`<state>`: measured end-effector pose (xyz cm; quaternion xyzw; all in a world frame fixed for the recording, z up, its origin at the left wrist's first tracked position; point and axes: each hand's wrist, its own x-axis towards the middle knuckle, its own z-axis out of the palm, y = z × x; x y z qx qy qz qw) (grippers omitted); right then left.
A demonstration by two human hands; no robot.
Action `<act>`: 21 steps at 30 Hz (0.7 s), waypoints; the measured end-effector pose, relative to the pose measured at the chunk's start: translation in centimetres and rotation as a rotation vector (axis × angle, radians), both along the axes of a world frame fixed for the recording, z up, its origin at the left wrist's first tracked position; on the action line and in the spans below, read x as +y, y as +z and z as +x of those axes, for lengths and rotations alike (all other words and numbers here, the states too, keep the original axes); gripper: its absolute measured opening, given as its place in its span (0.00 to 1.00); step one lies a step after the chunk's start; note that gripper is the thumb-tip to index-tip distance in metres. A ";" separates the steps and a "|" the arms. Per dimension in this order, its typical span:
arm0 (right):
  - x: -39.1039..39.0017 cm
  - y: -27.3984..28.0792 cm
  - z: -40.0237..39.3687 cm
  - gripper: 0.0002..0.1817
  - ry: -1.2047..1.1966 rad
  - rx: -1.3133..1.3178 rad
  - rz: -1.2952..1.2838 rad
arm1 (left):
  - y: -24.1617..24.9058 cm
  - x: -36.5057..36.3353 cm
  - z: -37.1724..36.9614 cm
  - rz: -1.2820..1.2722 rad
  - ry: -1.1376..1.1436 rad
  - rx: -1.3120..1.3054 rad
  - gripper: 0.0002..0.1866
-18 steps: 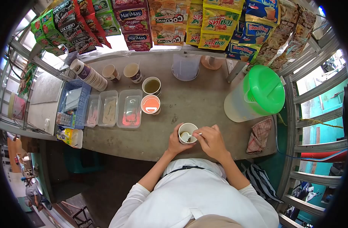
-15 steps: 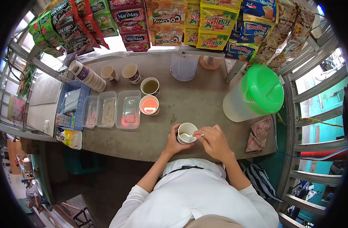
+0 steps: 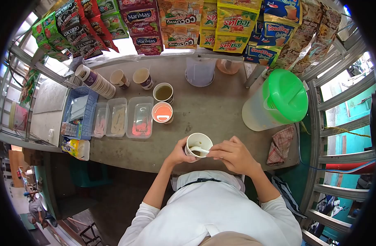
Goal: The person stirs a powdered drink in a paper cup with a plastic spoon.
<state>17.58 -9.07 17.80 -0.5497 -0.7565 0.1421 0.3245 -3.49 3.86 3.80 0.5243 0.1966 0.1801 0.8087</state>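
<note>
My left hand [image 3: 179, 154] is wrapped around the side of a paper cup [image 3: 199, 140], which tilts to the right near the counter's front edge. A small amount of dark liquid shows at the bottom of the cup. My right hand [image 3: 234, 154] pinches the handle of a white plastic spoon [image 3: 198, 149], whose bowl is inside that cup. Farther back and left stand a cup of orange drink [image 3: 162, 112] and a cup of greenish-brown liquid [image 3: 163, 93].
Clear plastic containers [image 3: 139, 107], a blue basket [image 3: 93, 98] and stacked paper cups [image 3: 98, 84] line the left. A green-lidded jug [image 3: 257, 112] and folded checked cloth [image 3: 280, 145] are at right. Drink sachets [image 3: 231, 24] hang overhead.
The held cup has shifted slightly left and tilts more to the right. The spoon lies lower across its rim, and my right hand's fingers have straightened along the handle.
</note>
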 end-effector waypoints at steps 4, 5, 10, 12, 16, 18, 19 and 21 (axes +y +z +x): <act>0.0 0.8 0.3 0.12 -0.004 -0.060 0.015 | 0.5 0.3 -0.1 0.000 -0.032 -0.015 0.48; 0.0 1.1 0.3 0.12 0.004 -0.095 0.003 | 0.6 0.4 -0.1 -0.001 -0.036 -0.015 0.48; -0.1 1.6 0.1 0.11 0.006 -0.092 0.043 | 0.7 0.5 -0.3 0.004 -0.035 -0.014 0.47; -0.2 1.6 0.0 0.10 0.011 -0.100 0.048 | 0.7 0.5 -0.3 0.008 -0.029 -0.011 0.47; -0.4 1.8 -0.2 0.12 0.017 -0.120 0.075 | 1.2 0.3 -0.2 0.008 -0.008 -0.013 0.46; -0.5 1.9 -0.2 0.13 0.012 -0.133 0.084 | 1.0 0.4 -0.4 0.014 -0.001 -0.008 0.46; -0.6 1.7 -0.2 0.13 0.026 -0.126 0.068 | 0.9 0.4 -0.4 0.017 0.002 -0.006 0.46; -0.7 1.9 -0.2 0.13 0.027 -0.115 0.067 | 1.1 0.4 -0.3 0.027 0.001 -0.003 0.46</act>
